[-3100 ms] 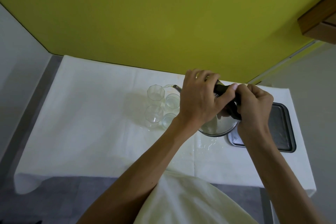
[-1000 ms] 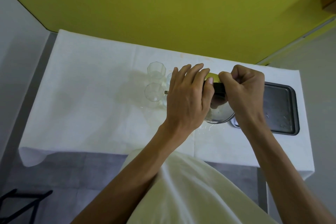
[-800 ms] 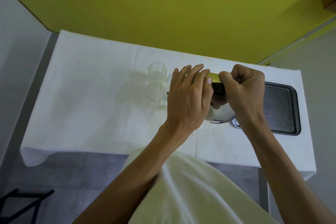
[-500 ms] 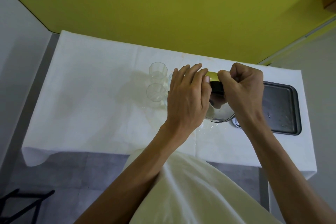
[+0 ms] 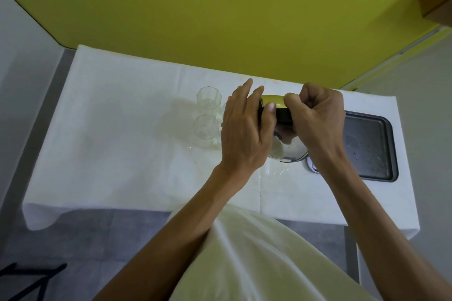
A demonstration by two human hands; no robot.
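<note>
A yellow-and-black hand tool is held over a shiny steel bowl on the white tablecloth. My left hand wraps over the tool's left side, with the thumb pressed on its black part. My right hand grips the tool's right end in a fist. Most of the tool and the bowl's left half are hidden by my hands. What lies inside the bowl cannot be made out.
Two clear faceted cups stand just left of my left hand, with more partly hidden behind it. A dark baking tray lies at the right. A wet patch shines in front of the bowl. A yellow wall backs the table.
Both hands stay clamped on the tool over the bowl. Compared with three seconds ago the yellow part now shows between the hands, and my left fingers reach further over it.
</note>
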